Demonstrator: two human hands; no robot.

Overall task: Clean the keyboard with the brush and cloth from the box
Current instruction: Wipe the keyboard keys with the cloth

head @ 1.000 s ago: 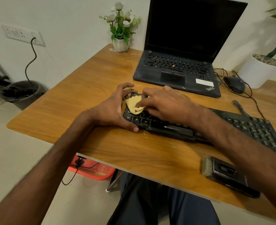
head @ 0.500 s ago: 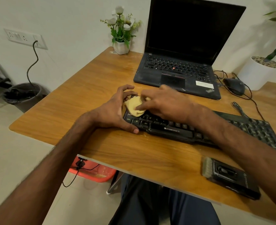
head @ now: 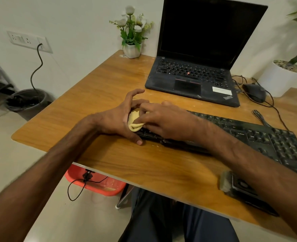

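A black keyboard (head: 259, 135) lies across the wooden desk (head: 100, 81), running off to the right. My right hand (head: 163, 119) presses a folded yellow cloth (head: 133, 120) onto the keyboard's left end, fingers curled over the cloth. My left hand (head: 119, 117) holds that left end, thumb along the front edge and fingers arched over the back. A black brush (head: 240, 187) with pale bristles lies near the desk's front edge at the right, partly behind my right forearm.
An open black laptop (head: 193, 81) stands behind the keyboard. A mouse (head: 255, 92) with cables lies to its right, beside a white plant pot (head: 280, 81). A small flower pot (head: 132, 49) stands at the back. A red tray (head: 95, 184) and a bin (head: 25, 102) are on the floor.
My right hand has slid the cloth a little left, up against my left palm at the keyboard's end. My left hand stays on the same corner.
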